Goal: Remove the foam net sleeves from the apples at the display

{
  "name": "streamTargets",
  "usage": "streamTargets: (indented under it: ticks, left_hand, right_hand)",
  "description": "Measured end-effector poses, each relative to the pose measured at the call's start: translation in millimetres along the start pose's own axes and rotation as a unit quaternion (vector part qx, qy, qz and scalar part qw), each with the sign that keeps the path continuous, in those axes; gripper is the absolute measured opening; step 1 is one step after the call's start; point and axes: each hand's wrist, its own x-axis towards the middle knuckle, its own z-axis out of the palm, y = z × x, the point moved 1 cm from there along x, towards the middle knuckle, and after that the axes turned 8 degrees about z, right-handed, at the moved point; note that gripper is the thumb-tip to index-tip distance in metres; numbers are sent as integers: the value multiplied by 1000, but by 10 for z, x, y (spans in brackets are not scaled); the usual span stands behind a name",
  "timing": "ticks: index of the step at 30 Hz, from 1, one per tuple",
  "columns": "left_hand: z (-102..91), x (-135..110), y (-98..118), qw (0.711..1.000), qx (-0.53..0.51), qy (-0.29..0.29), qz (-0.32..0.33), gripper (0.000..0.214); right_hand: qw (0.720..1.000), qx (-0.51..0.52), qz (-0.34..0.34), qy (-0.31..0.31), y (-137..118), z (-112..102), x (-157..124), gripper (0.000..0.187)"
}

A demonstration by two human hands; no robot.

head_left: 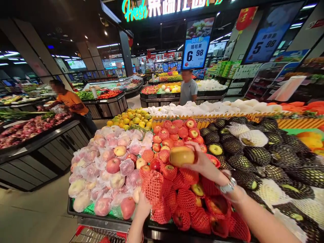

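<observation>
My right hand [202,162] holds a yellow-red apple [181,156] lifted above a heap of apples in red foam nets [182,199]. A watch sits on that wrist. My left hand [142,206] reaches up from below and rests at the front of the display, fingers closed against a red foam net [153,189] next to apples in pink-white sleeves [111,168]. The fingers are partly hidden by the fruit.
Green fruit in black and white nets [265,158] lies to the right. Yellow citrus [131,118] sits behind. A red cart handle [86,233] is below. A person in orange [71,101] leans over the left stand; a person in grey [188,88] stands behind.
</observation>
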Motion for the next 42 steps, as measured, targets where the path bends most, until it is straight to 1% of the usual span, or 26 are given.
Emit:
streamTargets:
  ticks: [2,5,8,10,14,17,19,20,22,24,27,30,32,35,38,39,40,41,42]
  left_hand:
    - [46,-1,110,999,14,-35,7,32]
    - [93,0,284,992,39,-116,8,30]
    - [128,3,438,978,83,-191,16,38]
    - [136,-4,514,965,115,-230,43,41]
    - [107,-28,638,942,178,-261,117,47]
    - [126,-8,769,914,212,-297,179,41]
    - [178,43,878,900,226,-322,189,40]
    - [212,78,931,898,228,-331,180,45]
    - [282,148,1022,903,218,-341,144,57]
    - [336,198,1079,909,197,-351,107,63]
    - [361,214,1109,908,167,-376,78,60]
    - [339,182,1101,902,166,-396,54,51]
    - [329,155,1094,903,162,-396,44,44]
    - [325,133,1075,917,137,-373,42,43]
    - [268,153,1010,931,126,-340,41,50]
    - [232,165,974,932,121,-338,40,47]
    - [189,180,931,936,105,-333,35,39]
    - [142,196,881,946,70,-317,22,30]
    - [97,213,826,958,21,-287,5,22]
  right_hand:
    - [996,87,-7,1,60,80,-257,67]
    - [986,164,8,-2,198,239,-492,62]
    - [980,198,30,-14,343,371,-609,61]
    - [978,205,39,-17,420,419,-664,60]
    - [976,211,56,-25,524,448,-753,62]
    - [977,201,67,-36,578,472,-818,66]
    - [973,218,70,-40,615,496,-865,65]
    - [969,235,70,-39,636,506,-888,63]
    - [961,265,69,-35,682,516,-933,59]
    - [956,284,66,-39,729,514,-969,59]
    - [953,292,63,-48,778,508,-1000,61]
    - [956,290,47,-23,789,513,-999,58]
    - [958,285,40,-4,787,522,-991,57]
    - [960,275,55,-10,786,537,-986,59]
    - [942,322,85,-43,790,559,-1000,61]
    - [932,345,96,-53,796,572,-1007,61]
    - [921,369,110,-60,807,591,-1015,60]
    - [910,390,123,-62,824,617,-1022,59]
    - [901,408,136,-61,846,649,-1029,56]
